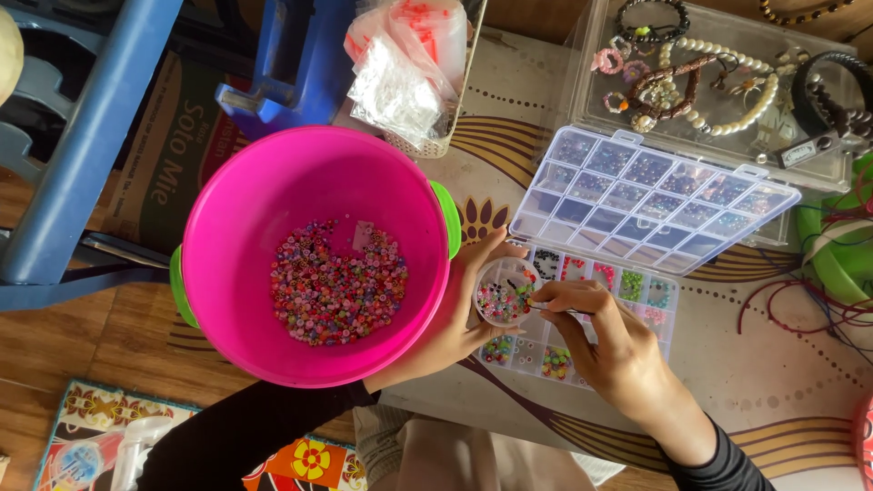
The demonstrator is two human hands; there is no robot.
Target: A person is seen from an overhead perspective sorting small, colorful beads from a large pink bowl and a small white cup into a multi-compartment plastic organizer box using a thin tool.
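pink bowl crowds left, bead organizer right

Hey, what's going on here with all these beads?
A person is sorting beads on the floor. The left hand cups a small round clear dish of mixed beads, held over an open bead organizer box. The right hand pinches a thin needle-like tool at the dish. Beside them sits a pink bowl with loose beads in its bottom.

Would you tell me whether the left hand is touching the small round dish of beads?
Touching: the head view shows the left hand cupping the small round dish.
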